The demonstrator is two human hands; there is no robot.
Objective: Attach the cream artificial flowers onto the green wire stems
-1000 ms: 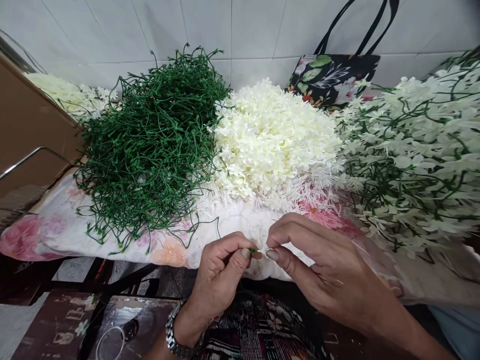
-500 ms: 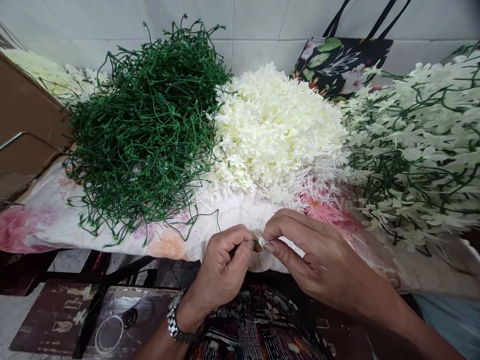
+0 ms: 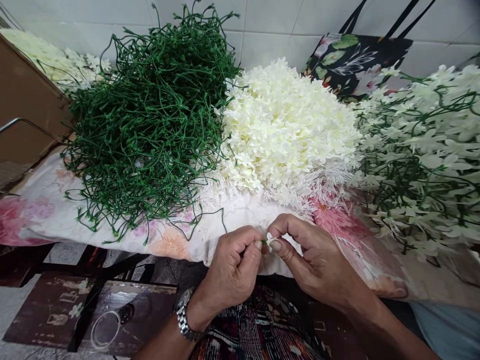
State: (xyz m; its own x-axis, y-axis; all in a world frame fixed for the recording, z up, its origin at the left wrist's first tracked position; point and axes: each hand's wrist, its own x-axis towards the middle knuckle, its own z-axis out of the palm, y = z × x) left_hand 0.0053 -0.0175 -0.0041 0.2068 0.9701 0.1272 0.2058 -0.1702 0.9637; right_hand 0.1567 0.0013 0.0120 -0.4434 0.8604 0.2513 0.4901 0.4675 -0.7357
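My left hand (image 3: 233, 267), with a metal watch on its wrist, pinches the end of a thin green stem between thumb and forefinger. My right hand (image 3: 314, 255) pinches a small white flower (image 3: 269, 237) against that stem's tip. Both hands meet at the front edge of the floral cloth (image 3: 48, 210). Behind them lie a tangled heap of green stems (image 3: 150, 120) and a heap of loose white flowers (image 3: 285, 125).
A pile of finished white-flowered stems (image 3: 423, 145) fills the right side. A black floral bag (image 3: 356, 57) leans on the tiled wall. A brown cardboard box (image 3: 22, 100) stands at the left, with more white flowers behind it. A dark low stool (image 3: 93, 310) sits below left.
The view has shifted a little, so the heaps sit slightly right. My two hands have stayed together, fingertips still pinched at the same spot on the stem tip.
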